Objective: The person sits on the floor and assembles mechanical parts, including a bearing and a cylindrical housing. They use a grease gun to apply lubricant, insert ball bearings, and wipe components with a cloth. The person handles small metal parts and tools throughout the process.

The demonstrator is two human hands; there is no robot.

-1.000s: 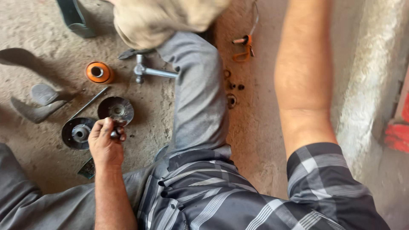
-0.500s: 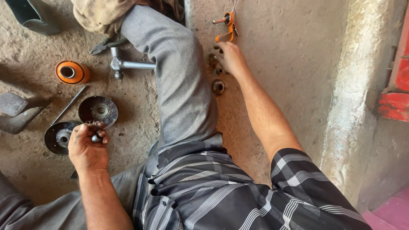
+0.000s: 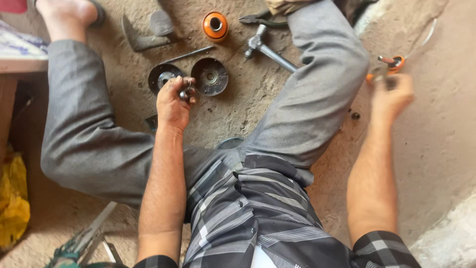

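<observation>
I sit on a dusty concrete floor with my legs spread. My left hand (image 3: pixel 172 103) is closed around a small dark metal part (image 3: pixel 186 93) between my legs, just in front of two round dark metal discs (image 3: pixel 210 76) lying side by side. My right hand (image 3: pixel 391 94) is blurred, out past my right knee, with its fingers pinched on a small dark piece (image 3: pixel 389 82). Just beyond that hand an orange-handled tool (image 3: pixel 394 63) lies on the floor.
An orange spool-like part (image 3: pixel 215 26), a metal hammer-like tool (image 3: pixel 265 46), pliers (image 3: pixel 260 20), a thin rod (image 3: pixel 188 53) and bent metal blades (image 3: pixel 144 37) lie ahead. A small dark nut (image 3: pixel 355 116) rests by my right leg. A yellow bag (image 3: pixel 12 198) is at left.
My right hand has lifted off the floor by the small parts and come back toward me, pinched on a small piece. The view has swung; my left hand stays by the discs.
</observation>
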